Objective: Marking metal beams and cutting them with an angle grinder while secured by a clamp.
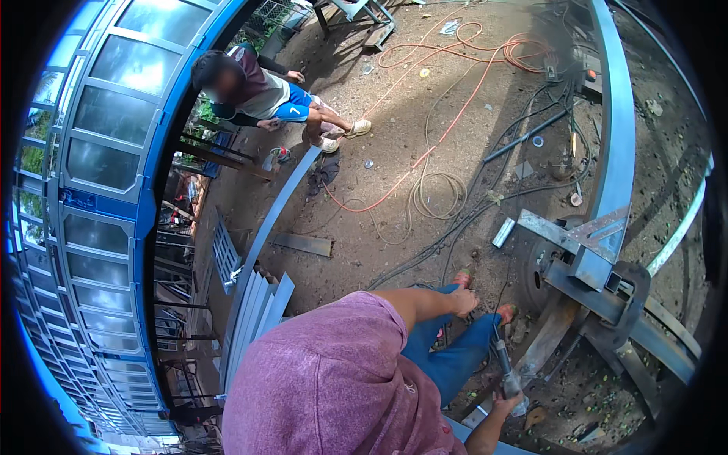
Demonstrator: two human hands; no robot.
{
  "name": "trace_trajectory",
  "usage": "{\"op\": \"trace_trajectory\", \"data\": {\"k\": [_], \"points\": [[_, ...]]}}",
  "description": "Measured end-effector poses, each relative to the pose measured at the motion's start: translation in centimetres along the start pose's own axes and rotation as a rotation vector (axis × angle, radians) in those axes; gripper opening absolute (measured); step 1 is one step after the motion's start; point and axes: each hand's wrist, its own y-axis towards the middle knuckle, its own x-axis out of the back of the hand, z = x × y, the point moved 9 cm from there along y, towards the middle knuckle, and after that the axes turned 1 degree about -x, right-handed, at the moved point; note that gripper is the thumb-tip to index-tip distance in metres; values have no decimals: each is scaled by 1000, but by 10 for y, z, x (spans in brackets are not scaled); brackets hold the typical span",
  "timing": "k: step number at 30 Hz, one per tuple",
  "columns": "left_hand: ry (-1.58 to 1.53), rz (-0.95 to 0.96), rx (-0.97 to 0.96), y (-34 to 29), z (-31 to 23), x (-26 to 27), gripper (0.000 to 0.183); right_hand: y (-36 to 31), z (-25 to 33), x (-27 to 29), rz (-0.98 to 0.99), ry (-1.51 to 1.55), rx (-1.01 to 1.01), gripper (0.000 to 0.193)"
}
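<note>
Near the lower middle, my right hand (506, 403) is wrapped round the head end of an angle grinder (505, 362), its body grey with a cable running up from it. Part of its disc end is hidden by the hand. My left hand (464, 302) is above my blue trousers, fingers curled; what they hold, if anything, cannot be made out. To the right of both hands, a long blue-grey steel tube (613, 144) lies with its open end on a metal stand, a flat steel bar (547, 230) crossing beside it. A dark C-shaped clamp (631, 303) is at that end.
Another person (262, 91) stands at the upper left beside a long steel strip (267, 216). Orange hose (417, 161) and dark cables (447, 241) sprawl over the dirt floor. Steel profiles (258, 307) lie left of me. A blue metal framework (140, 189) fills the left side.
</note>
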Motion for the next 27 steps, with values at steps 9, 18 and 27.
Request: {"op": "trace_trajectory", "data": {"k": [9, 18, 27], "points": [[-314, -26, 183, -47, 111, 21, 34, -115, -41, -46, -1, -432, 256, 56], [-825, -441, 65, -88, 176, 36, 37, -205, -71, -178, 100, -552, 563, 14], [-238, 254, 146, -157, 324, -163, 30, -252, -51, -242, 166, -514, 610, 40]]}}
